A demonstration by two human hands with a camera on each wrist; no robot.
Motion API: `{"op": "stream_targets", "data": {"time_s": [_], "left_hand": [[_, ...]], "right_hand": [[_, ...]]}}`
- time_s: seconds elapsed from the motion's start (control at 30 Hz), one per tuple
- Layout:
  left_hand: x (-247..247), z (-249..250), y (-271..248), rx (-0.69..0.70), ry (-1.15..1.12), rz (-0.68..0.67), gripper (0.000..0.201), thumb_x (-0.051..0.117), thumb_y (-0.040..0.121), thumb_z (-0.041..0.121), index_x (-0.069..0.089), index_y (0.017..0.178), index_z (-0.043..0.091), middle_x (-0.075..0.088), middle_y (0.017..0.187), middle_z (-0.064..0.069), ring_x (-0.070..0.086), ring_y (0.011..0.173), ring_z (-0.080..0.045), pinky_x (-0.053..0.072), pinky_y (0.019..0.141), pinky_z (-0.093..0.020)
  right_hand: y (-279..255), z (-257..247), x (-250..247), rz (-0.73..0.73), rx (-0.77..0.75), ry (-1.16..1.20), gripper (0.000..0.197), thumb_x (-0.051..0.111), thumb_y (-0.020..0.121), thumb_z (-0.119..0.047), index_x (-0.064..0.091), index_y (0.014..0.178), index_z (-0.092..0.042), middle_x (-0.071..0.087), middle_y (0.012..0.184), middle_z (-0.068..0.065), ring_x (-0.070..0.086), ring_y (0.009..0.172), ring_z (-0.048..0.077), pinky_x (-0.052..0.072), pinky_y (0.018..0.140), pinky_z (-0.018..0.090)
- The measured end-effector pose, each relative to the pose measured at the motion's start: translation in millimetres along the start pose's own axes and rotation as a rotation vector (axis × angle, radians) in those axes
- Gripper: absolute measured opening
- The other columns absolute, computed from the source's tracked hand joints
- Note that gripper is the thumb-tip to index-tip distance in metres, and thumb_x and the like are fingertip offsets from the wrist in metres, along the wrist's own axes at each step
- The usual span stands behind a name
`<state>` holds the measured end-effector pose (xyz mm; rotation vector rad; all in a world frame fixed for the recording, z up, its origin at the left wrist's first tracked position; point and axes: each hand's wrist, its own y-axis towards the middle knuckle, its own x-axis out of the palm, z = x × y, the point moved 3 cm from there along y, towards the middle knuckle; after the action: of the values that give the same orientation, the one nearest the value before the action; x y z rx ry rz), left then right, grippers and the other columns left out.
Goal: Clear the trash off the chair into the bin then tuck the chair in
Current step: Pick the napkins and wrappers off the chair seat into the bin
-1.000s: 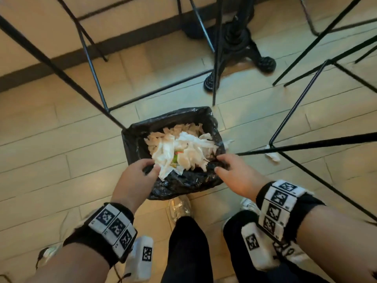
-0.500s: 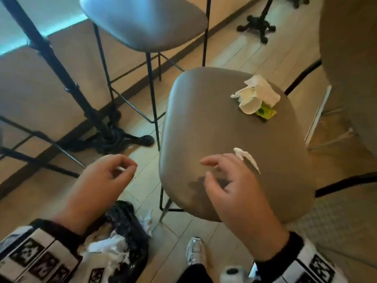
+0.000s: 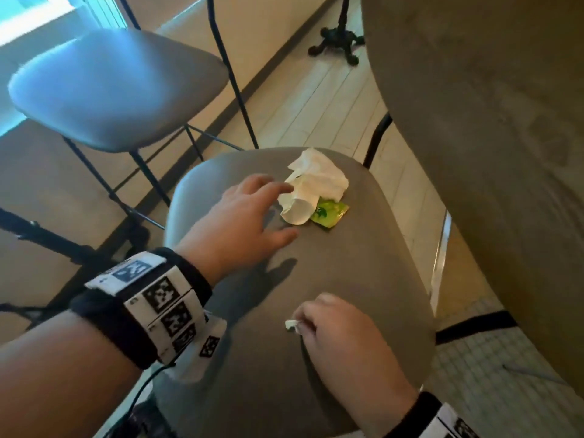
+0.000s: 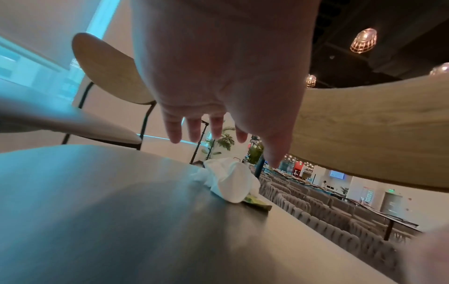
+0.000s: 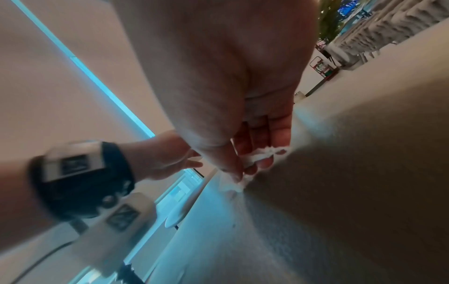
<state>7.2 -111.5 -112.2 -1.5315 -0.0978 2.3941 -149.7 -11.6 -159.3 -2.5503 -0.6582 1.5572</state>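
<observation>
Both hands are now working over the chair (image 3: 316, 279) seat: half a second ago the right hand (image 3: 344, 339) was hovering with spread fingers beside the small white scrap (image 3: 291, 324), and now it is pinching that scrap between thumb and fingertips near the seat's front. One second ago both hands were down at the black-lined bin, which is now lying outside every current view.

The left hand (image 3: 243, 219) is reaching across the seat with fingers spread and relaxed, gripping nothing, its fingertips arriving just beside the crumpled white napkin (image 3: 311, 188). Seen from the left wrist, the fingers are hanging above the napkin rather than pressing on it. A green packet (image 3: 330, 211) is lying partly tucked under the napkin's near edge, so a wide, splayed approach is probably meant to be gathering both in one scoop.

Splitting the work this way looks sensible: the right hand is taking the tiny piece that needs a fine pinch, while the left is going for the bulky wad farther back.

Beside the chair, another stool (image 3: 113, 86) is standing to the left, and a pale round tabletop (image 3: 489, 137) is looming over the right. The chair is standing out from the tabletop, not yet tucked in.
</observation>
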Motion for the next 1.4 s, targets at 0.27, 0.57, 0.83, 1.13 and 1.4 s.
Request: {"op": "stream_targets", "data": {"time_s": [0.27, 0.57, 0.83, 1.13, 1.4], "left_hand": [[29.4, 6.4, 53.2, -0.044, 0.018, -0.040, 0.079, 0.072, 0.082, 0.049, 0.031, 0.150, 0.037, 0.031, 0.156, 0.005, 0.039, 0.137, -0.020, 0.040, 0.112, -0.041], [-3.4, -5.1, -16.8, -0.029, -0.105, 0.075, 0.070, 0.073, 0.080, 0.044, 0.040, 0.142, 0.039, 0.043, 0.140, 0.010, 0.048, 0.114, -0.007, 0.039, 0.095, -0.020], [-18.2, -49.9, -160.6, -0.146, -0.324, 0.168, 0.067, 0.075, 0.071, 0.052, 0.040, 0.128, 0.055, 0.039, 0.120, 0.039, 0.047, 0.111, 0.011, 0.041, 0.087, -0.006], [39.5, -147.3, -369.4, -0.597, -0.581, 0.321, 0.061, 0.082, 0.069, 0.042, 0.046, 0.117, 0.057, 0.037, 0.109, 0.052, 0.044, 0.094, 0.031, 0.042, 0.069, 0.002], [170.0, -235.8, -488.4, -1.016, -0.610, 0.388, 0.061, 0.082, 0.075, 0.041, 0.054, 0.129, 0.038, 0.052, 0.114, 0.014, 0.056, 0.104, -0.011, 0.043, 0.080, -0.018]], "right_hand": [[-2.6, 18.2, -43.9, 0.115, 0.067, 0.222, 0.018, 0.050, 0.098, -0.038, 0.061, 0.112, -0.039, 0.052, 0.099, -0.020, 0.051, 0.090, -0.004, 0.046, 0.074, 0.014], [-1.8, 26.9, -55.1, 0.271, 0.079, 0.309, 0.013, 0.058, 0.095, -0.029, 0.065, 0.101, -0.037, 0.055, 0.091, -0.021, 0.053, 0.091, -0.010, 0.044, 0.067, 0.007], [-12.0, -37.0, -38.6, 0.329, -0.101, 0.335, 0.013, 0.064, 0.092, -0.026, 0.068, 0.097, -0.037, 0.060, 0.089, -0.021, 0.057, 0.087, -0.005, 0.040, 0.066, 0.008], [-35.0, -173.7, 77.3, 0.048, -0.429, 0.409, 0.015, 0.070, 0.088, -0.014, 0.076, 0.097, -0.025, 0.067, 0.090, -0.019, 0.062, 0.084, -0.005, 0.044, 0.073, 0.003], [-37.4, -224.9, 287.4, -0.387, -0.421, 0.237, 0.017, 0.063, 0.093, -0.022, 0.073, 0.106, -0.018, 0.062, 0.078, -0.017, 0.061, 0.079, 0.005, 0.051, 0.077, 0.023]]}}
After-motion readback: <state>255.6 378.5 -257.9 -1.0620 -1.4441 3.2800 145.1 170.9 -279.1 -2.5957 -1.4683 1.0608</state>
